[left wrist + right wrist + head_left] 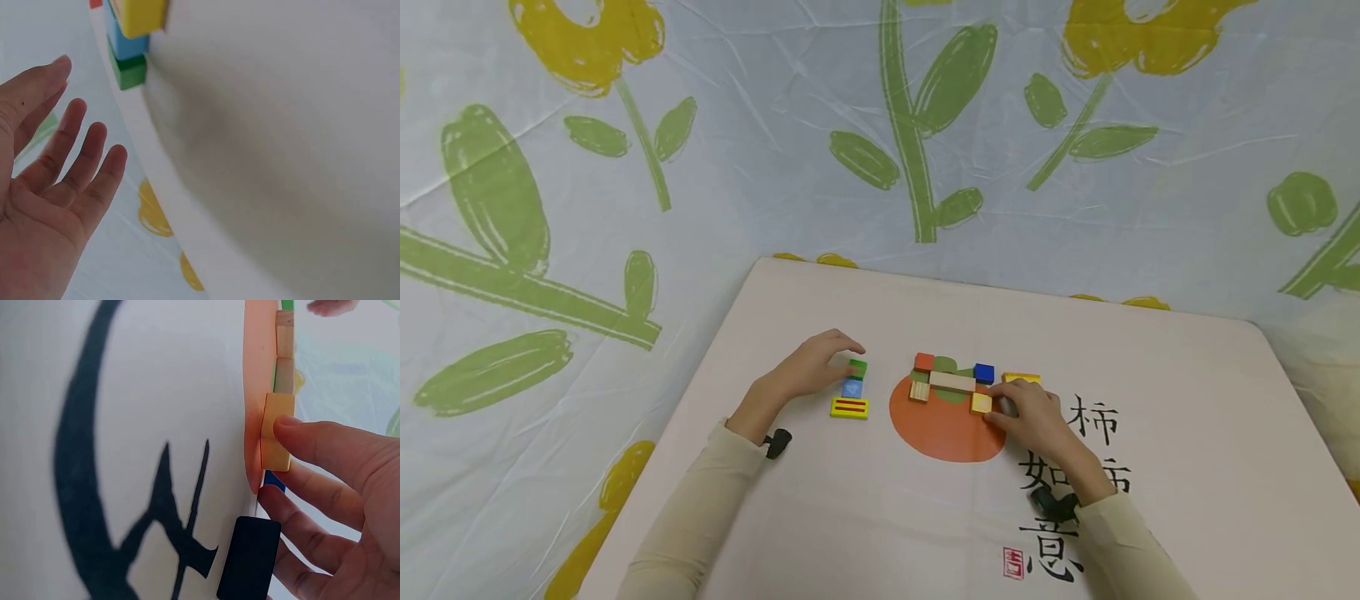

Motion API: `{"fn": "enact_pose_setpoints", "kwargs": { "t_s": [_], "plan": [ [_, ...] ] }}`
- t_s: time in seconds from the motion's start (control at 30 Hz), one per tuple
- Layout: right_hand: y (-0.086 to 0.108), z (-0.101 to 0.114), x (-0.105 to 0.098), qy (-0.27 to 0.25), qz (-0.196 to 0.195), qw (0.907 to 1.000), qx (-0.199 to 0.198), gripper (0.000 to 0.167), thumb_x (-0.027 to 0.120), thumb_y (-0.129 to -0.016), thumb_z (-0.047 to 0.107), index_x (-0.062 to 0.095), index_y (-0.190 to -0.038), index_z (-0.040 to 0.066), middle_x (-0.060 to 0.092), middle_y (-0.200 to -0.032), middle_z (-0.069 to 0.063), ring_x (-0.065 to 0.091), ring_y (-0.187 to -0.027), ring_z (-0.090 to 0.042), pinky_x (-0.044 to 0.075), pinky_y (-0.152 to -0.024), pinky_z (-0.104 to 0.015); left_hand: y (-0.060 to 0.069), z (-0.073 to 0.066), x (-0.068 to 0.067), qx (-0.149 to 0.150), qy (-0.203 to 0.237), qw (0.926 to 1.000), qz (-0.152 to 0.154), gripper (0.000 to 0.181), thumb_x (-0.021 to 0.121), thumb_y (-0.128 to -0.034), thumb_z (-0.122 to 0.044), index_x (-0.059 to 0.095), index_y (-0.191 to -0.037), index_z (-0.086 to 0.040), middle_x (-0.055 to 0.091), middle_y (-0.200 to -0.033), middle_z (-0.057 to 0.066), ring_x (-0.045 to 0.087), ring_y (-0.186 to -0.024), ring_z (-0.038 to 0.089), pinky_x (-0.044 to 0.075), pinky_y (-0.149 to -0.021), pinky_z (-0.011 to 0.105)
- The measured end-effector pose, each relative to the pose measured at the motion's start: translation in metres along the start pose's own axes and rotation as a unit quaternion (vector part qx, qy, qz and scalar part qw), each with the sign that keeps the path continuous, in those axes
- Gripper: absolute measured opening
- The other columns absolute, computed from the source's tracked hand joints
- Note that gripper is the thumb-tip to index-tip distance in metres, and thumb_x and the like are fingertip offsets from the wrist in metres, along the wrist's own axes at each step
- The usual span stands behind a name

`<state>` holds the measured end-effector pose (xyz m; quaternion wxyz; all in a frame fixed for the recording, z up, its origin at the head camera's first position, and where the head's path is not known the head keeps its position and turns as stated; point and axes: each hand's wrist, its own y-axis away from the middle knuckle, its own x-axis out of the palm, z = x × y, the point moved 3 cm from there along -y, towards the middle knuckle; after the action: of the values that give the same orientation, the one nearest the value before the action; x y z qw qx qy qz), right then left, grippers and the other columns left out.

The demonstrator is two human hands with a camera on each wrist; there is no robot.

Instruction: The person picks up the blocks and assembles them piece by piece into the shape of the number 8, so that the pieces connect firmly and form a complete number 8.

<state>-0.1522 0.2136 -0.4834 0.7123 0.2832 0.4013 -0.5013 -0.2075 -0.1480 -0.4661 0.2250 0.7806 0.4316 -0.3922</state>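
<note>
My right hand (1036,417) pinches a yellow-orange cube (275,450) between thumb and index finger, at the right end of a small block layout. A black block (250,557) stands by the other fingers; whether they touch it I cannot tell. In that layout, a pale wooden bar (952,382) lies between a red cube (924,362), a striped wood-coloured cube (919,392) and a dark blue cube (983,373). My left hand (811,365), fingers loosely spread, hovers beside a green block (129,72). A light blue block (852,388) and a yellow red-striped block (849,408) line up with it.
The pale table (880,517) carries a printed orange persimmon (943,433) under the layout and black characters (1051,550) at right. Behind the right hand lies a yellow block (1022,377). A flowered cloth (760,125) hangs behind and along the left.
</note>
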Motion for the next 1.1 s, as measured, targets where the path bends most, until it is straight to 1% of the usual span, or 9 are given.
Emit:
{"fn": "enact_pose_setpoints", "kwargs": {
  "t_s": [0.13, 0.27, 0.47, 0.67, 0.83, 0.97, 1.1],
  "plan": [
    [0.0, -0.001, 0.0, -0.003, 0.0, 1.0, -0.004, 0.032, 0.079, -0.087, 0.018, 0.07, -0.116, 0.006, 0.063, -0.122, -0.02, 0.053, -0.118, -0.04, 0.026, -0.093, -0.071, 0.001, 0.011, 0.001, -0.03, -0.013, 0.9994, 0.012, 0.034, 0.07, -0.0945, -0.014, 0.067, -0.129, -0.011, 0.06, -0.126, 0.002, 0.054, -0.123, 0.022, 0.042, -0.104, 0.04],
    [0.0, -0.001, 0.0, -0.007, 0.001, 1.0, -0.005, 0.034, 0.08, -0.087, 0.018, 0.071, -0.117, 0.005, 0.063, -0.123, -0.02, 0.052, -0.119, -0.04, 0.026, -0.093, -0.07, 0.001, 0.017, 0.004, -0.045, -0.034, 0.998, 0.028, 0.038, 0.071, -0.0943, -0.016, 0.065, -0.131, -0.011, 0.06, -0.127, 0.003, 0.054, -0.123, 0.023, 0.042, -0.104, 0.042],
    [0.0, -0.003, 0.0, 0.001, -0.003, 1.0, -0.007, 0.032, 0.079, -0.087, 0.019, 0.071, -0.116, 0.006, 0.064, -0.121, -0.019, 0.054, -0.117, -0.039, 0.027, -0.093, -0.071, -0.002, 0.019, 0.006, -0.04, -0.065, 0.9963, 0.04, 0.04, 0.073, -0.0931, -0.018, 0.065, -0.131, -0.01, 0.061, -0.124, 0.003, 0.056, -0.118, 0.021, 0.043, -0.102, 0.039],
    [0.0, -0.003, 0.0, 0.002, -0.002, 0.9999, -0.01, 0.033, 0.079, -0.088, 0.019, 0.07, -0.117, 0.007, 0.064, -0.122, -0.019, 0.054, -0.118, -0.039, 0.028, -0.093, -0.07, -0.004, 0.021, 0.006, -0.032, -0.078, 0.9954, 0.046, 0.036, 0.075, -0.0922, -0.018, 0.068, -0.127, -0.011, 0.061, -0.12, 0.003, 0.056, -0.114, 0.02, 0.044, -0.101, 0.038],
    [-0.001, -0.003, 0.0, 0.002, -0.001, 1.0, -0.006, 0.033, 0.079, -0.088, 0.019, 0.07, -0.117, 0.007, 0.063, -0.122, -0.019, 0.053, -0.118, -0.039, 0.027, -0.094, -0.069, -0.006, 0.022, 0.007, -0.035, -0.089, 0.9942, 0.05, 0.034, 0.073, -0.0927, -0.019, 0.068, -0.126, -0.011, 0.061, -0.121, 0.003, 0.056, -0.115, 0.02, 0.044, -0.102, 0.038],
    [0.0, -0.003, 0.0, 0.004, -0.001, 1.0, -0.007, 0.035, 0.079, -0.088, 0.019, 0.07, -0.119, 0.005, 0.063, -0.124, -0.02, 0.053, -0.12, -0.04, 0.027, -0.094, -0.07, -0.006, 0.019, 0.006, -0.047, -0.101, 0.9926, 0.047, 0.036, 0.073, -0.093, -0.024, 0.068, -0.125, -0.01, 0.062, -0.122, 0.003, 0.057, -0.114, 0.021, 0.045, -0.101, 0.039],
    [0.0, -0.003, 0.0, 0.002, 0.0, 1.0, -0.007, 0.036, 0.079, -0.088, 0.019, 0.07, -0.12, 0.005, 0.063, -0.125, -0.021, 0.053, -0.12, -0.04, 0.027, -0.094, -0.07, -0.006, 0.016, 0.004, -0.052, -0.108, 0.9923, 0.032, 0.036, 0.073, -0.0921, -0.027, 0.068, -0.122, -0.007, 0.064, -0.12, 0.004, 0.059, -0.112, 0.022, 0.046, -0.099, 0.04]
  ]
}}
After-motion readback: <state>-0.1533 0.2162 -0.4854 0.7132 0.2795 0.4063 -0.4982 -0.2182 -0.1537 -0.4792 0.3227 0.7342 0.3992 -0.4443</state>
